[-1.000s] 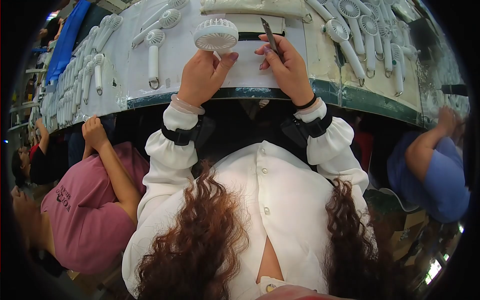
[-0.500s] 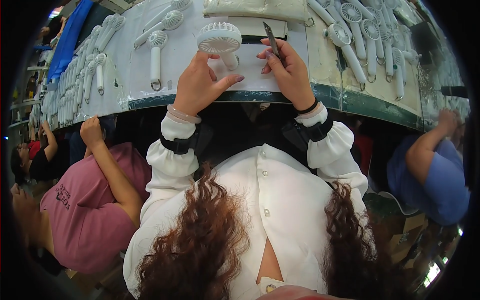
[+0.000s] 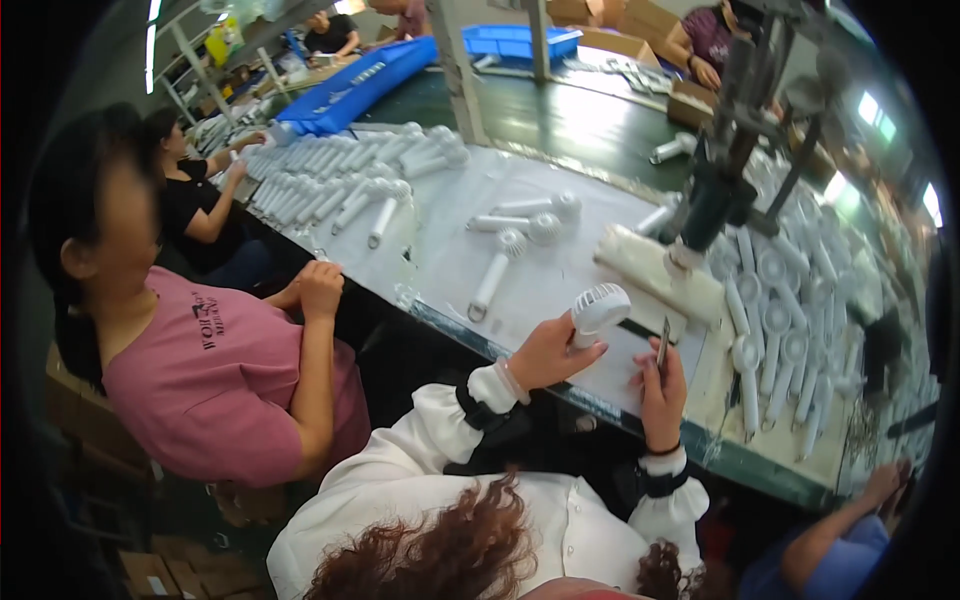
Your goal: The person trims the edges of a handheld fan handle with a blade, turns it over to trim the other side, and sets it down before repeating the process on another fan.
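Note:
A white handheld fan [image 3: 600,308] with a round grilled head is in my left hand [image 3: 543,355], whose fingers wrap its handle. The fan's head faces up above the bench's near edge, and my fingers hide much of the handle. Just to the right, my right hand [image 3: 660,400] grips a slim, dark utility knife [image 3: 664,340], its pointed end up. A gap separates the knife from the fan. To the left on the white bench top [image 3: 425,265], another fan [image 3: 496,275] lies with its metal ring toward me.
Rows of white fans [image 3: 330,190] cover the bench's left side, and another pile [image 3: 775,320] lies at right. A dark bench press [image 3: 715,190] stands beyond a pale padded block [image 3: 660,275]. A co-worker in a pink shirt [image 3: 210,380] sits close on my left; a blue sleeve [image 3: 840,550] shows right.
The view has swung left and up, bringing the far benches and more co-workers in. My left hand still has the fan and my right hand the knife, both close together.

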The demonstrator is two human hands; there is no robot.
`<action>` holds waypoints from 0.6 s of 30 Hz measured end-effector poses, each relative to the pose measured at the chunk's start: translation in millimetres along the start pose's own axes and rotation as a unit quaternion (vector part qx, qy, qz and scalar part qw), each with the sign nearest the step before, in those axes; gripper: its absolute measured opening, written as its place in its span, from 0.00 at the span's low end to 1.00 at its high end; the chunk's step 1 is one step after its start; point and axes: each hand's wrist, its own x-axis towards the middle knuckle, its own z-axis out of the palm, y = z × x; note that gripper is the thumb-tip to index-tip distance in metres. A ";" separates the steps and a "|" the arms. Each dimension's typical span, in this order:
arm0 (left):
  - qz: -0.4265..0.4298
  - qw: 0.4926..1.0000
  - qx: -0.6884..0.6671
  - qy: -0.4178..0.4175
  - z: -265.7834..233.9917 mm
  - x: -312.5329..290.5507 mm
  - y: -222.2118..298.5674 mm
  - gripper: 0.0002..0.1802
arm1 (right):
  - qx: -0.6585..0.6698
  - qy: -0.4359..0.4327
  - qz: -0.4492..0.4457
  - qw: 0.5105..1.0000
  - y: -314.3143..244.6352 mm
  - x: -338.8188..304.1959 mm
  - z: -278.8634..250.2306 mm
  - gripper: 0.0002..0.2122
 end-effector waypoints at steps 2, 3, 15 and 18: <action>-0.157 0.985 -0.071 0.031 -19.2 -11.2 10.9 0.25 | 0.030 -0.003 -0.004 1.000 3.4 -4.8 0.7 0.14; -0.129 0.986 -0.020 0.101 -31.3 -12.4 -2.8 0.26 | 0.043 -0.005 0.001 0.999 4.9 -5.0 1.2 0.14; -0.256 0.898 0.286 0.217 -176.4 22.7 -164.6 0.20 | 0.020 -0.028 0.003 0.999 0.8 12.5 2.2 0.15; -0.275 0.881 0.317 0.216 -194.3 30.8 -172.2 0.20 | 0.016 -0.026 0.006 1.000 2.0 11.1 1.4 0.15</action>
